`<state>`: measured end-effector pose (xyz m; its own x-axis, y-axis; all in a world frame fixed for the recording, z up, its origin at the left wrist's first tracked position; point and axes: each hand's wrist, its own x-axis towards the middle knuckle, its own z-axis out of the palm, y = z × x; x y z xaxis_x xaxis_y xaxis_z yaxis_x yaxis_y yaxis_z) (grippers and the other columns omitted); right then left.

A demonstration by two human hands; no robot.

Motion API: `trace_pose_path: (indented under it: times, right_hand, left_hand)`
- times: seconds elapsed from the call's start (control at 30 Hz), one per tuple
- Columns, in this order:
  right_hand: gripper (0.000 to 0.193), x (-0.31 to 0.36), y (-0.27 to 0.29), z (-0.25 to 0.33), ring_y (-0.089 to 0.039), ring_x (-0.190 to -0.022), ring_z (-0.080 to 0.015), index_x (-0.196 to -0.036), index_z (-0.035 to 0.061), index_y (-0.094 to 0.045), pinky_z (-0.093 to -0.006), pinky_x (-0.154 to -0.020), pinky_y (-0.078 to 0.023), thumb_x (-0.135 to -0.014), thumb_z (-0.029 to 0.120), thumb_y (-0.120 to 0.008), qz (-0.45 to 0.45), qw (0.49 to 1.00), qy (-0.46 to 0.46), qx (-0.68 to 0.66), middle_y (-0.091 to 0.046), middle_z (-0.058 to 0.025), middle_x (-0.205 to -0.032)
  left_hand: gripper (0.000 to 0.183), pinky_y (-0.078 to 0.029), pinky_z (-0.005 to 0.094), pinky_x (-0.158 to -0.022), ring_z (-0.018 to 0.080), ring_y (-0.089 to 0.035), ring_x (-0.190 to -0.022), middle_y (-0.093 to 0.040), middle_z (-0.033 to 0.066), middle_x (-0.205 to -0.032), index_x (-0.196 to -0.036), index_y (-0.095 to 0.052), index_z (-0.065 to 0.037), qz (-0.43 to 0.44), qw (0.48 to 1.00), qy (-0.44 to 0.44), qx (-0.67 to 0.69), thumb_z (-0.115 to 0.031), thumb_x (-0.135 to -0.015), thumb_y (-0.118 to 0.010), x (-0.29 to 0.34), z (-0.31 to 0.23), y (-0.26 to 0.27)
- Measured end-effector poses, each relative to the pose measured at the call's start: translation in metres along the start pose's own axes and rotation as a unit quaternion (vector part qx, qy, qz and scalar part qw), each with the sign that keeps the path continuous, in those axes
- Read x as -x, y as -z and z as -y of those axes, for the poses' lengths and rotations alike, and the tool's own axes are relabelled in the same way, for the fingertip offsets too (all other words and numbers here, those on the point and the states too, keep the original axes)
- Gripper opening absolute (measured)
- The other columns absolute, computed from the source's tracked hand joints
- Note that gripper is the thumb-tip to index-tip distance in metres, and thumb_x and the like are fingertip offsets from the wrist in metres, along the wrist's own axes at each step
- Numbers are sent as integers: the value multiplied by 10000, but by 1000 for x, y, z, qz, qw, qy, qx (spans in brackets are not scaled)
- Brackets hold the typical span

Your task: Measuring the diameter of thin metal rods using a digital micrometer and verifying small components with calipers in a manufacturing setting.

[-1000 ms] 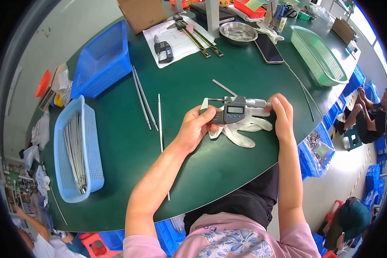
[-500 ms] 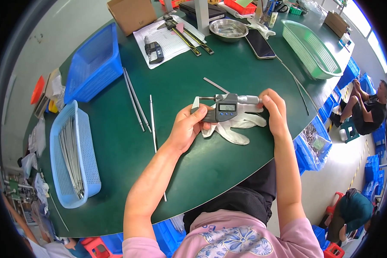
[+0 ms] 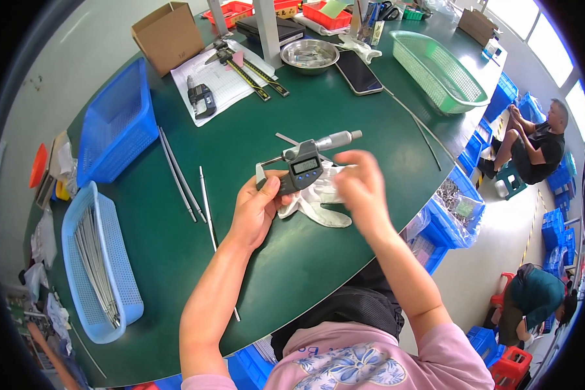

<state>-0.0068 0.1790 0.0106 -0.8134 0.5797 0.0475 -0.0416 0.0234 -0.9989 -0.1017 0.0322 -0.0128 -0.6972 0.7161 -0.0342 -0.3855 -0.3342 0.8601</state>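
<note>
My left hand (image 3: 252,211) is closed round the frame of a digital micrometer (image 3: 305,167), thumb across its front, holding it tilted above the table. Off the thimble end, my right hand (image 3: 365,192) hangs apart from the tool, its fingers smeared by motion. Under the micrometer lies a white glove (image 3: 324,213), partly covered. A thin flat metal strip (image 3: 285,138) shows behind the tool. Left of my left forearm, a long thin metal rod (image 3: 206,201) rests on the green table (image 3: 279,260), with two more rods (image 3: 177,174) farther left.
At the left stand a light blue basket (image 3: 131,296) of rods and a blue basket (image 3: 120,123). Farther back are a second micrometer (image 3: 201,101), calipers (image 3: 248,77), a steel bowl (image 3: 310,57), a phone (image 3: 359,73) and a green basket (image 3: 435,88). Two people sit at the right.
My right hand has come off the micrometer's thimble and dropped toward me. The micrometer has tilted, its thimble end higher. The whole view has shifted slightly.
</note>
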Motion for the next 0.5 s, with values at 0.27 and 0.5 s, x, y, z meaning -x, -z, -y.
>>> trace_pose_path:
  times: [0.27,0.5]
  right_hand:
    - [319,-6,-23,-4,-348,-508,-20,-1047,-35,-406,-162,-449,-261,-766,80,-502,162,975,-55,-141,-408,36,-593]
    - [256,-8,-15,-10,-360,-494,-10,-1016,-35,-432,-161,-427,-267,-779,42,-490,178,961,-58,-202,-456,29,-637]
  left_hand:
    - [235,-417,221,-640,87,-480,-659,-541,58,-828,-965,-514,18,0,1000,8,25,-183,-846,-487,0,0,0]
    - [243,-404,242,-615,108,-483,-663,-520,57,-816,-965,-497,-14,7,1000,18,4,-219,-836,-502,1,0,-1]
